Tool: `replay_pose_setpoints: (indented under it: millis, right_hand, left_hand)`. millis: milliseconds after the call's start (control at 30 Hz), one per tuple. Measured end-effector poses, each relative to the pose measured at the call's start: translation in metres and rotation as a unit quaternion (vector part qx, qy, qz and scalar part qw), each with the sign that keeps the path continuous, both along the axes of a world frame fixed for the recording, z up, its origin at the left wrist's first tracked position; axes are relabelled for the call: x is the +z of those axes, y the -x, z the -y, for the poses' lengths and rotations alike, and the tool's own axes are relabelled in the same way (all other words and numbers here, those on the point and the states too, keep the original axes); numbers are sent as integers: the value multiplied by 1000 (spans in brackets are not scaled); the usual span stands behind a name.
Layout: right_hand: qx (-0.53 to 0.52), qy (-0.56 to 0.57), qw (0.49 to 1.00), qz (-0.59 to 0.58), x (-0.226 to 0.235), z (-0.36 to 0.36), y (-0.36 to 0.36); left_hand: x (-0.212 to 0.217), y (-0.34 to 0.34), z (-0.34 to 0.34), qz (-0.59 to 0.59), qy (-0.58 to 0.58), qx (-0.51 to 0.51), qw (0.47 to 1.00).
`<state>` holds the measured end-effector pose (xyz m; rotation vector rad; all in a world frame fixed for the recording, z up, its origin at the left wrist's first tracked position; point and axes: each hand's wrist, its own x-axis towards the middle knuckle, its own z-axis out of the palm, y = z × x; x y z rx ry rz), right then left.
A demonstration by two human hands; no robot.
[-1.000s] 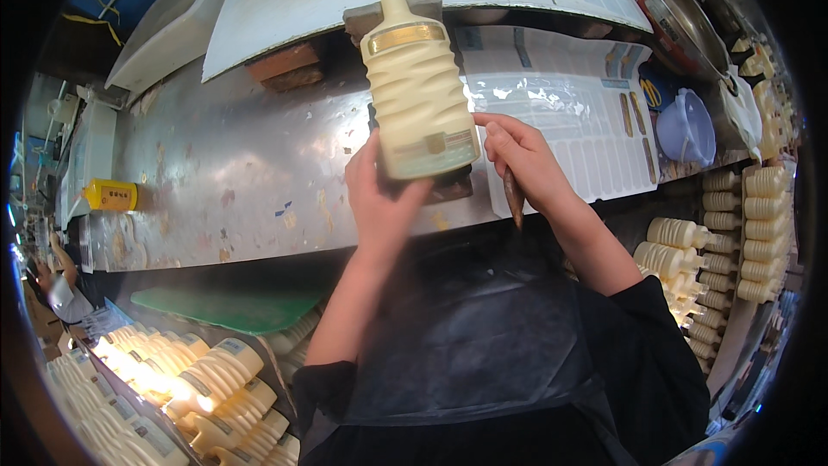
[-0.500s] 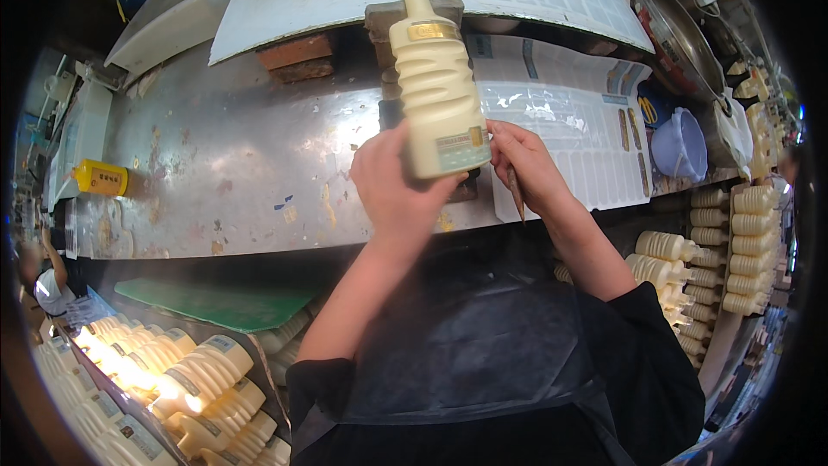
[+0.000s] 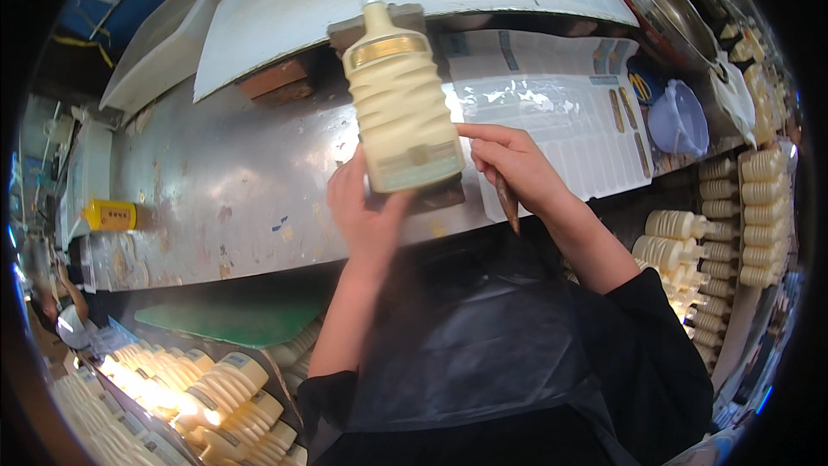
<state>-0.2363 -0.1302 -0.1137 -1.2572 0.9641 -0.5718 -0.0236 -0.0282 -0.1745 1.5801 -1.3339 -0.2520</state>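
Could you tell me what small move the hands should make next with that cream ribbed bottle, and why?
Probably bring the right hand onto the bottle. The left hand grips its base alone, held upright above the metal bench, while the right fingertips sit just beside its lower label, holding a thin brown tool.

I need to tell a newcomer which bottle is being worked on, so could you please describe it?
On the metal workbench, look above its middle, where the left hand holds up a cream ribbed bottle. Unlike the bottles stacked at the sides, it stands alone, with the right hand at its side.
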Motion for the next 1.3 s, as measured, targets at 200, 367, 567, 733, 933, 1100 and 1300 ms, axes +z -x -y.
replay_pose_setpoints:
  millis: [200, 367, 567, 733, 933, 1100, 1300]
  right_hand:
    - [13, 35, 999, 2, 8, -4, 3]
    - [18, 68, 998, -1, 3, -2, 4]
    - [5, 63, 998, -5, -13, 3, 6]
    - [-13, 35, 999, -4, -18, 0, 0]
    - [1, 83, 996, -42, -19, 0, -6]
    - [-13, 78, 996, -52, -16, -3, -9]
    - [-8, 71, 996, -59, -14, -2, -9]
  left_hand:
    - [-6, -9, -6, -141, -94, -48, 984]
    - [-9, -4, -5, -223, -78, -54, 970]
    - [4, 2, -4, -131, -80, -50, 987]
    - [-6, -3, 0, -246, -27, -103, 963]
    - [5, 17, 6, -422, -12, -74, 903]
    - [11, 19, 8, -426, -21, -66, 902]
    - [10, 18, 8, -435, -15, -70, 898]
